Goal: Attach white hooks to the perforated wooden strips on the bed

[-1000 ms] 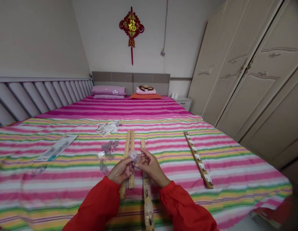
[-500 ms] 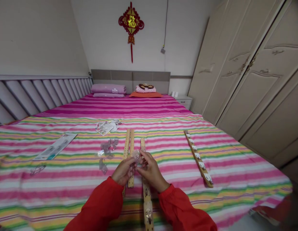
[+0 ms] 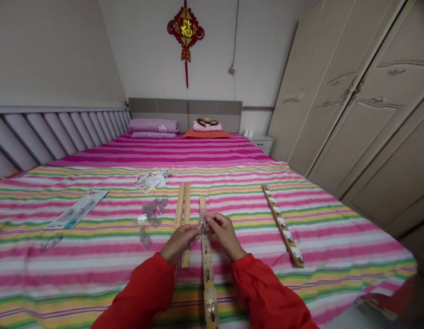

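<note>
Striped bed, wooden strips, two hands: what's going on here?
A person in red sleeves is pinching a small clear piece between the fingers of the left hand and right hand, over a wooden strip fitted with metal hooks, lying on a striped bedspread. Two bare wooden strips lie beside it, with loose clear hooks to their left. Further right lies a strip with white hooks.

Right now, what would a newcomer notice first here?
The rainbow-striped bedspread fills the lower view, and a red Chinese knot ornament hangs on the far wall. At centre, the left hand and right hand in red sleeves meet at a small clear piece above a wooden hook strip.
</note>
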Available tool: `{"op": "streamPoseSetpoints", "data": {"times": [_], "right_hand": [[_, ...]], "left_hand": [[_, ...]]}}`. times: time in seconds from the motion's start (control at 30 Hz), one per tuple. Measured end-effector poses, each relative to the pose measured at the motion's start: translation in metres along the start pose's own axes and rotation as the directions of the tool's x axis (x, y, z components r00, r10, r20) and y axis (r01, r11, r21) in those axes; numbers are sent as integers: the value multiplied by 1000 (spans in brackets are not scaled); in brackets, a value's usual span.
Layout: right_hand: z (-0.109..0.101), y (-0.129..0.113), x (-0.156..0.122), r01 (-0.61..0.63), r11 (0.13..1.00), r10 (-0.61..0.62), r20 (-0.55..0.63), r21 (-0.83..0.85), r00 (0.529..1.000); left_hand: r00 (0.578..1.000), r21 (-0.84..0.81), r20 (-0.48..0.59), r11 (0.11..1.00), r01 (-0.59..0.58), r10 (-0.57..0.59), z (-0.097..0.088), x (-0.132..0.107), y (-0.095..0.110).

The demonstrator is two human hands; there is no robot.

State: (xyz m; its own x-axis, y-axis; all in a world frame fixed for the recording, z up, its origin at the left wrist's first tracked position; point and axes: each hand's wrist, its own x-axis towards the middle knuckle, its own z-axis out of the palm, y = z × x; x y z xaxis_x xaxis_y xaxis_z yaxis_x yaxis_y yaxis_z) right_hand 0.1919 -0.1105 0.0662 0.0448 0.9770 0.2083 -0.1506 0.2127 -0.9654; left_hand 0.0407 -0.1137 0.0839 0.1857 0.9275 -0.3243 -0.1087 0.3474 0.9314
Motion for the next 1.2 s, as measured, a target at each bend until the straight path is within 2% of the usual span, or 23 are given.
{"op": "streamPoseSetpoints", "data": {"times": [0.1,0.23,0.3,0.47,0.7,0.9,1.2], "right_hand": [[-5,4,8,-76,996,76,9,50,997],[-7,8,16,-115,991,113,29,72,993],[-7,11,20,-135,986,133,24,97,991],[-8,26,34,-205,967,210,-18,155,978],[-9,41,80,-176,971,194,-103,160,976],[-10,60,116,-180,980,191,-141,88,971],[-11,89,121,-159,986,165,-176,44,970]], "left_hand": [[979,74,-59,979,-191,195,0,4,6],[971,109,-5,966,-236,238,-1,16,6],[972,106,2,967,-233,235,0,25,3],[978,61,-62,979,-195,199,0,52,-2],[969,32,-130,978,-208,210,5,101,13],[939,198,-204,951,-237,277,6,136,18],[926,350,-229,913,-210,301,-2,160,-1]]}}
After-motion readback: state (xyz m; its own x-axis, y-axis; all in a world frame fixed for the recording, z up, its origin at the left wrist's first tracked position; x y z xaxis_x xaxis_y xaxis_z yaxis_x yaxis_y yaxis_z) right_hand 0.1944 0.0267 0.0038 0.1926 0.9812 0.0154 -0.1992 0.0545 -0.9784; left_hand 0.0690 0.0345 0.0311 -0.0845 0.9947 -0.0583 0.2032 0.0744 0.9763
